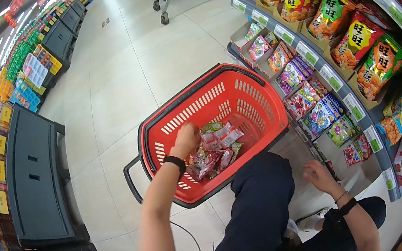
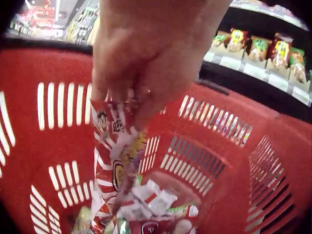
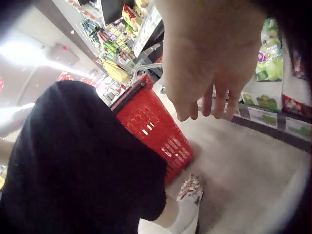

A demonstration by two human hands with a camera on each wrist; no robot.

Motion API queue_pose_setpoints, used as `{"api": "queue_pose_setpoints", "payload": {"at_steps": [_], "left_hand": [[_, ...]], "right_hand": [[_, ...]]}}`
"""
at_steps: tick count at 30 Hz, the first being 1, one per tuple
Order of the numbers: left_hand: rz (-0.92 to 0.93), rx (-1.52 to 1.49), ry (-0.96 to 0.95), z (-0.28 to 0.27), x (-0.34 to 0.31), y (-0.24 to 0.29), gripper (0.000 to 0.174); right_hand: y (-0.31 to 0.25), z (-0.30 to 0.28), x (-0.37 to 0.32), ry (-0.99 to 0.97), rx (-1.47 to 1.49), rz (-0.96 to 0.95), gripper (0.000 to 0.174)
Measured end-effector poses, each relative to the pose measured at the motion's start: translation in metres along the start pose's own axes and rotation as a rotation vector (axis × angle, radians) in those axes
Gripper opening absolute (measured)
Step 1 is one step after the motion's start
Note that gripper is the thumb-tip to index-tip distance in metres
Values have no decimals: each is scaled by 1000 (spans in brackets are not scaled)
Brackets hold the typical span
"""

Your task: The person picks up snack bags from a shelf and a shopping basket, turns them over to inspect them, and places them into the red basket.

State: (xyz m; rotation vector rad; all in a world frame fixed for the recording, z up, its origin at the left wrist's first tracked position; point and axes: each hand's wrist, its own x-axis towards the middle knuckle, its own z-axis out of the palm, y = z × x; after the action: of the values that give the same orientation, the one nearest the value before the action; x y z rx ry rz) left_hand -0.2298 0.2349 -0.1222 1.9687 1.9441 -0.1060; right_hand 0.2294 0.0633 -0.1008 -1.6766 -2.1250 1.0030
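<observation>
The left grip (image 1: 187, 139) is closed at the fingertips, pinching the top of a red-and-white striped packet (image 2: 103, 163) that hangs down inside the red basket (image 1: 232, 99). Below and beside that packet, a pile of small packets (image 1: 218, 146) lies on the basket's bottom. The right grip (image 1: 319, 176) holds nothing, its fingers loosely bent, between the person's dark-clothed knee (image 1: 261, 179) and the lower shelf's compartments of small packets (image 1: 294, 74). The basket stands on the pale tiled floor (image 1: 99, 104), its black handle (image 1: 128, 180) lowered to one side. Larger snack bags (image 1: 357, 42) line the shelf above; grey cabinets (image 1: 37, 176) stand across the aisle.
</observation>
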Motion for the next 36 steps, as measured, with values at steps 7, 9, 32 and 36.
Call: {"api": "queue_pose_setpoints", "payload": {"at_steps": [7,9,32,36], "left_hand": [[610,-590,231,-150,-79,102,25],[740,-590,224,-184,-106,144,27],[591,-2312,-1269,-75,-218,350,16],[605,-2272,-1233,-72,-218,354,16]], "right_hand": [[-89,-46,10,269,401,-142,28],[-120,-62,9,427,322,-281,34],[-153,-17,-177,1268,401,-43,36],[-146,-19,-173,1337,628,0,37]]}}
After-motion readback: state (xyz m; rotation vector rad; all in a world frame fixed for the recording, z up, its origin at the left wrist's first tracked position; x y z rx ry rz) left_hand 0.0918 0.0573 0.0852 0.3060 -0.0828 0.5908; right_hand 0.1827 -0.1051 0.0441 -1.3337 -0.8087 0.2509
